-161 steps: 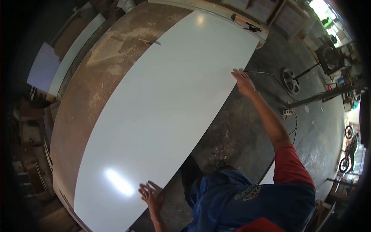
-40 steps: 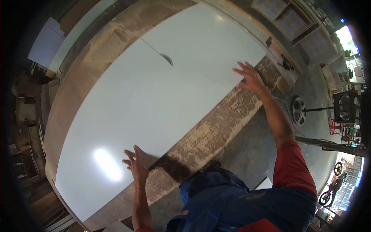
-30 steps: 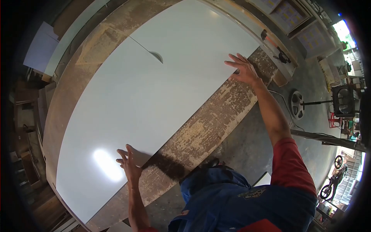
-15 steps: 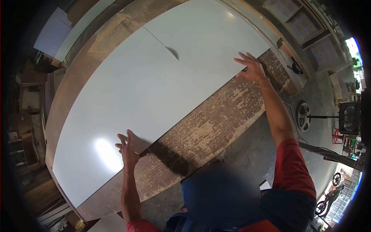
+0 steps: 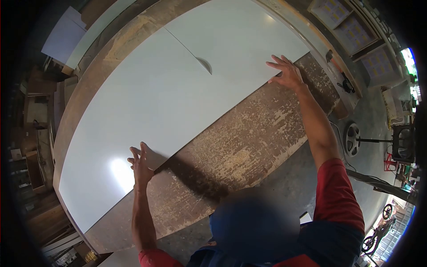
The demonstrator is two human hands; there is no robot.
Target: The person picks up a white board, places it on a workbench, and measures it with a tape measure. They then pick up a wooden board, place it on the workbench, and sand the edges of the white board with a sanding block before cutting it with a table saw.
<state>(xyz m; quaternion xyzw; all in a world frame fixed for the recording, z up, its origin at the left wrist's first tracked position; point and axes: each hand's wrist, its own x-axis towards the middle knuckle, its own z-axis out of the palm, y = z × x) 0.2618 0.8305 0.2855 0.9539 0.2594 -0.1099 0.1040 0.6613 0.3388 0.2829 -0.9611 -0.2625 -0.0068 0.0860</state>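
Observation:
A large, glossy white sheet (image 5: pixel 178 102) lies on a worn brown work table (image 5: pixel 231 147). Its long straight edge runs diagonally in front of me. My left hand (image 5: pixel 141 171) is at the near left part of this edge, fingers raised and spread over the sheet. Farther right, my right hand (image 5: pixel 288 76) rests at the same edge with its fingers apart and the thumb low by the rim. Whether either thumb goes under the sheet cannot be made out. From the far side a thin dark line runs into the sheet, ending in a curved, lifted flap (image 5: pixel 204 65).
A long rail (image 5: pixel 293 29) borders the table's right end, with a dark, orange-marked tool (image 5: pixel 344 82) beside it. On the floor to the right are a grey wheel-like base (image 5: pixel 352 139) and a dark beam (image 5: pixel 378 182). Wooden shelving (image 5: pixel 38 111) stands left.
Both hands have shifted slightly away from me along with the sheet's near edge, baring a little more table. The line and flap appear lower and farther right. The camera view has also shifted slightly.

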